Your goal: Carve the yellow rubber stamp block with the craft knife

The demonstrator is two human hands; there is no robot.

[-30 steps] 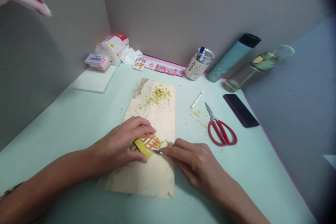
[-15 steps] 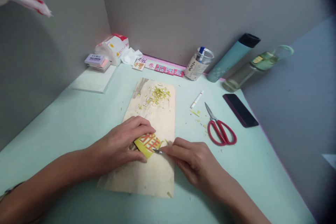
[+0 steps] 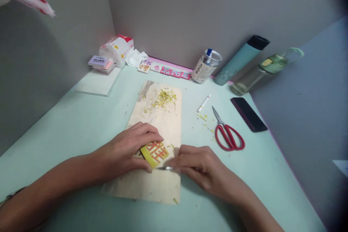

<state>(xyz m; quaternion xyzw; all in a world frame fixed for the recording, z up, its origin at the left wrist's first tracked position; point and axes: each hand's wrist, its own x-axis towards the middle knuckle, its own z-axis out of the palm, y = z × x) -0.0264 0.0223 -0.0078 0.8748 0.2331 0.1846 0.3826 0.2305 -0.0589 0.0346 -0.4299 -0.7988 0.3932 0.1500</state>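
Observation:
A yellow carving block point(image 3: 154, 153) with an orange character on its face is pinched between the thumb and fingers of my left hand point(image 3: 136, 146). It rests over a pale wooden board point(image 3: 163, 186). My right hand point(image 3: 198, 165) closes round a slim craft knife point(image 3: 166, 168), whose handle is mostly hidden in the fingers. The knife's tip points left, by the block's lower corner; whether it touches cannot be made out. Yellow shavings point(image 3: 165, 97) are heaped at the board's far end, and a few scraps lie near the block.
Right of the board lie red-handled scissors point(image 3: 228, 134), a white pen-like stick point(image 3: 203, 103) and a phone point(image 3: 248, 114). Behind stand a clear cup point(image 3: 205, 67), a teal tumbler point(image 3: 239, 61) and a green bottle point(image 3: 261, 70). Finished-looking lettered blocks point(image 3: 174, 73) and a tissue pack point(image 3: 118, 49) line the wall.
The knife has moved down from the block's right side to its lower corner and now lies flatter. The block has shifted slightly right and down in my left hand.

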